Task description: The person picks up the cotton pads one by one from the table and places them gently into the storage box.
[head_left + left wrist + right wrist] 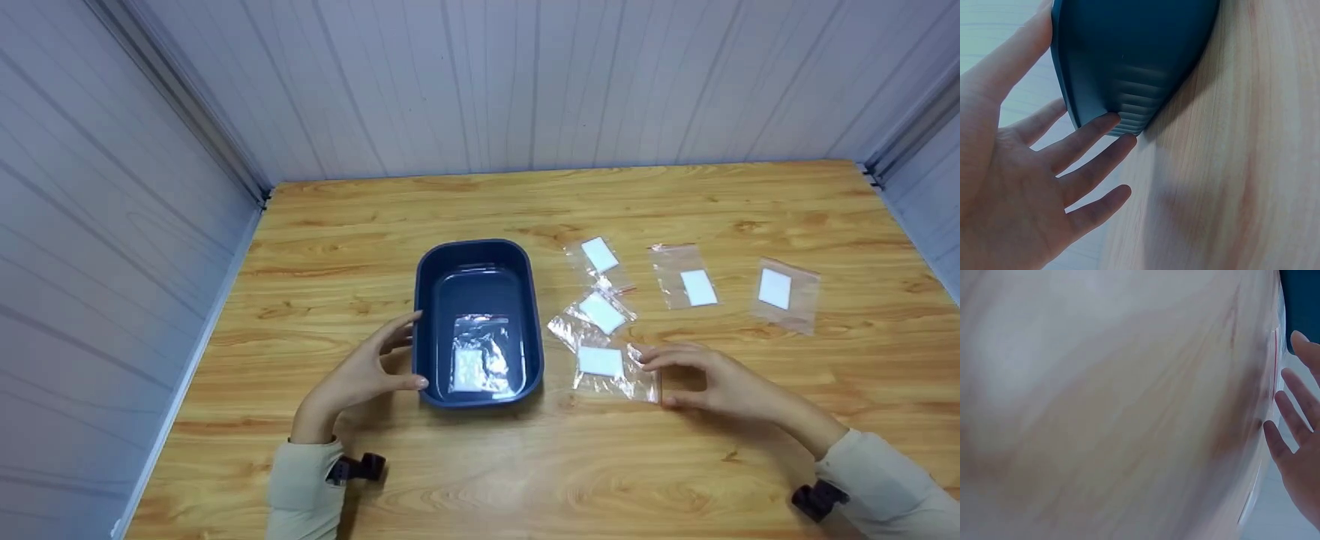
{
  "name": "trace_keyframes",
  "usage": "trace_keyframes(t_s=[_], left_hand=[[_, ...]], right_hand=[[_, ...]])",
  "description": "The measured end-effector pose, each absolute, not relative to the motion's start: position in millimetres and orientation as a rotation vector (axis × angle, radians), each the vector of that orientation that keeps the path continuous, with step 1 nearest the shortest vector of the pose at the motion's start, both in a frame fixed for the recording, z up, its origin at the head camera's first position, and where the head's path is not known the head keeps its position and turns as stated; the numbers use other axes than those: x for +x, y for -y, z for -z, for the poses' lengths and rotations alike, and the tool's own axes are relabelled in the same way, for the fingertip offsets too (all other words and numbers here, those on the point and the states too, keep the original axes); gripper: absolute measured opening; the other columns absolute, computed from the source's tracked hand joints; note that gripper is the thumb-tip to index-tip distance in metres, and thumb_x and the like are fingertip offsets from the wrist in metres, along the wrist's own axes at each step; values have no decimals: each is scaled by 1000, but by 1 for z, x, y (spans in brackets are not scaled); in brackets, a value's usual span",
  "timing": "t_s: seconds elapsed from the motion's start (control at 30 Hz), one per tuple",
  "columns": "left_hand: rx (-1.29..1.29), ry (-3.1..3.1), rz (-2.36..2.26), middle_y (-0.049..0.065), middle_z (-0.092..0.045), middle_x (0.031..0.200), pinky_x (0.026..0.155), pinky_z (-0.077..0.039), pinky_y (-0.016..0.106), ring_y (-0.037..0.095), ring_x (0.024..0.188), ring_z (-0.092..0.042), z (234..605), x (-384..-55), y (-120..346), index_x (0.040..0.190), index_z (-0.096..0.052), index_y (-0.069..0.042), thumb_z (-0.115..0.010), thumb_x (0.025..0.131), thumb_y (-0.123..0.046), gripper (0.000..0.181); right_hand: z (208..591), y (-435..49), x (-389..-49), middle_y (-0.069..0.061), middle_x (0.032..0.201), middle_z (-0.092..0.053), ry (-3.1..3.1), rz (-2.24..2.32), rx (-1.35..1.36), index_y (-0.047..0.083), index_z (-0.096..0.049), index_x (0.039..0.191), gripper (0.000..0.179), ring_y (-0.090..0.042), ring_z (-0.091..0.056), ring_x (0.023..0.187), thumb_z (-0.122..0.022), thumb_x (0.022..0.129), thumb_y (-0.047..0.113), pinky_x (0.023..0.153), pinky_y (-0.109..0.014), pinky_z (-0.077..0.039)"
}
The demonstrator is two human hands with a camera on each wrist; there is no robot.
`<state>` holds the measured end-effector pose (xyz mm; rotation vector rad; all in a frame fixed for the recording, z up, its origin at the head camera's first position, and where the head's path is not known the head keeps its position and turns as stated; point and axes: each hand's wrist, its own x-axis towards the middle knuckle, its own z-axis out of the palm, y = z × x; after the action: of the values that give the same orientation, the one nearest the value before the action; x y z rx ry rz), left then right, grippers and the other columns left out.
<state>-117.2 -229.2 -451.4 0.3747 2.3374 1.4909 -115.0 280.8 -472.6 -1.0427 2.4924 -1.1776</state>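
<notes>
My left hand [364, 375] is at the left side of a dark blue plastic bin [422, 322], thumb and fingers spread, fingertips against its wall. The left wrist view shows the fingers [1089, 135] fairly straight along the bin's ribbed outer side. Inside the bin lies a clear zip bag [484, 356] with a white card in it. My right hand [712, 382] is over the right end of another clear zip bag [600, 361] with a white card, thumb and fingers apart at its edge. In the right wrist view the fingers [1297, 405] are spread and loosely bent.
More clear bags with white cards lie on the wooden table [337, 262]: one bag [600, 313] overlapping the near one, one [600, 255] behind it, and two [697, 287] [775, 289] farther right. Pale panel walls [487, 82] stand behind and at both sides.
</notes>
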Motion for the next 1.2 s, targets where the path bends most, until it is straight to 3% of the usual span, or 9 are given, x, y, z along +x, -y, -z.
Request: trace_keyframes(t_s=[0.37, 0.5, 0.63, 0.83, 1.2], left_hand=[[363, -2353, -1475, 15, -41, 152, 116, -23, 60, 37, 139, -37, 451, -118, 228, 156, -32, -23, -86, 78, -24, 95], [370, -2365, -1466, 16, -41, 152, 115, -23, 60, 37, 139, -38, 451, -118, 228, 156, -31, -21, -86, 78, -23, 95], [373, -2375, -1455, 16, -41, 152, 115, -25, 59, 37, 138, -39, 452, -119, 228, 156, -31, -20, -86, 78, -24, 96], [405, -2367, -1469, 19, -43, 150, 114, -26, 60, 39, 137, -40, 452, -120, 228, 156, -31, -17, -85, 79, -21, 93], [379, -2359, -1469, 17, -44, 149, 115, -24, 58, 37, 138, -39, 451, -117, 229, 156, -31, -22, -86, 77, -24, 96]], right_hand=[[474, -277, -119, -10, 139, -57, -2509, 1098, -1075, 16, -68, 122, 43, -36, -45, 131, -81, 80, 20, 111, -13, -15], [475, -275, -119, -9, 137, -57, -2546, 1059, -1071, 17, -70, 120, 42, -40, -44, 129, -82, 79, 18, 116, -41, -26], [478, -273, -119, -7, 137, -57, -2568, 1052, -1032, 19, -72, 117, 42, -40, -43, 129, -84, 77, 15, 105, -67, -30], [481, -270, -120, -3, 136, -57, -2618, 1013, -992, 23, -75, 111, 35, -32, -44, 128, -84, 78, 21, 106, -56, -33], [478, -267, -121, -3, 135, -57, -2634, 922, -973, 27, -77, 105, 28, -31, -44, 127, -84, 78, 21, 104, -58, -38]])
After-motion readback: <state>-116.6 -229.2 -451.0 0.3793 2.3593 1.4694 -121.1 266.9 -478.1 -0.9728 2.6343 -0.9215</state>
